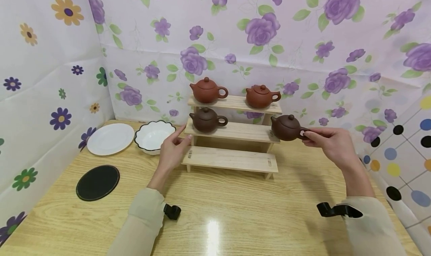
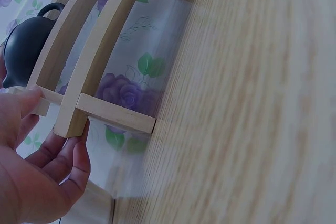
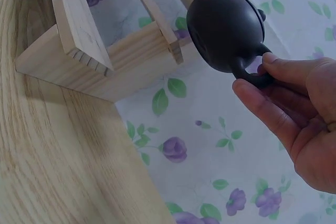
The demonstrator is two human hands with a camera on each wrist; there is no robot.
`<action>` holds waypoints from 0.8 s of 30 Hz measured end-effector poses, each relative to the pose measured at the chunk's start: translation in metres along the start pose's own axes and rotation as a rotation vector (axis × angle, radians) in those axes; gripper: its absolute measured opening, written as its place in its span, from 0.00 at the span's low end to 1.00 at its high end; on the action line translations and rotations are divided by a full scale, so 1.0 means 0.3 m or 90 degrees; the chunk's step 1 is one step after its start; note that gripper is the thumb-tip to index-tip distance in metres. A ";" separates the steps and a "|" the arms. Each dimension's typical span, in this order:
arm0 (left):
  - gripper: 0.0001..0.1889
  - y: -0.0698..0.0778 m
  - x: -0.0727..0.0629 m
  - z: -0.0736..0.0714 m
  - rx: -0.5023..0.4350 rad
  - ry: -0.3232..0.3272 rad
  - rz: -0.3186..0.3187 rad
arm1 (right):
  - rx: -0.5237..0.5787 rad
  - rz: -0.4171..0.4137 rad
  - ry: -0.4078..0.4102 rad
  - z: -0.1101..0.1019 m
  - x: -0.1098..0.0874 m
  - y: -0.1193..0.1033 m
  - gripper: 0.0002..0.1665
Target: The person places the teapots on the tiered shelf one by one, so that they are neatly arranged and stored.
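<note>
A dark brown teapot (image 1: 285,128) is pinched by its loop handle in my right hand (image 1: 331,145). It is beside the right end of the middle tier, and in the right wrist view its round body (image 3: 223,30) hangs off the wood. My left hand (image 1: 173,151) grips the left end of the three-tier wooden stand (image 1: 232,158), thumb on top and fingers curled beneath (image 2: 68,161). Another dark brown teapot (image 1: 206,120) sits at the left of the middle tier. On the top tier stand two reddish-brown teapots, one left (image 1: 206,91) and one right (image 1: 260,97).
Left of the stand lie a white plate (image 1: 110,139), a scalloped white bowl (image 1: 151,136) with a dark rim, and a round black mat (image 1: 97,182). Flowered cloth (image 1: 229,72) hangs close behind the stand, with more patterned cloth on both sides of the wooden table (image 1: 242,215).
</note>
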State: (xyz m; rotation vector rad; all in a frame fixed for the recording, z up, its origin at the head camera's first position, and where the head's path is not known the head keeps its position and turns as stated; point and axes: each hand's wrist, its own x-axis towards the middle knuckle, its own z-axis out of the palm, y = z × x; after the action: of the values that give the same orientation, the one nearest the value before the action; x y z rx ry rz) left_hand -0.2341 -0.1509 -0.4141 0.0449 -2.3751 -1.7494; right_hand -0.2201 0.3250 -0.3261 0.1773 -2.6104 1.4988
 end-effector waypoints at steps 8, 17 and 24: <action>0.28 0.000 0.001 -0.001 0.003 0.004 0.001 | 0.037 -0.031 -0.029 0.046 0.045 -0.026 0.25; 0.27 0.003 -0.002 0.000 -0.001 0.001 -0.003 | 0.072 -0.046 -0.056 0.108 0.086 -0.064 0.24; 0.28 0.003 -0.001 -0.002 -0.002 0.002 -0.002 | 0.076 -0.007 -0.078 0.139 0.110 -0.078 0.23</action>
State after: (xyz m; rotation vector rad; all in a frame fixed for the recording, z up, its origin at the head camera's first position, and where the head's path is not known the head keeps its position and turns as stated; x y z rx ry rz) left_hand -0.2337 -0.1512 -0.4130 0.0506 -2.3707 -1.7525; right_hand -0.2508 0.2761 -0.3216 0.3033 -2.6078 1.6915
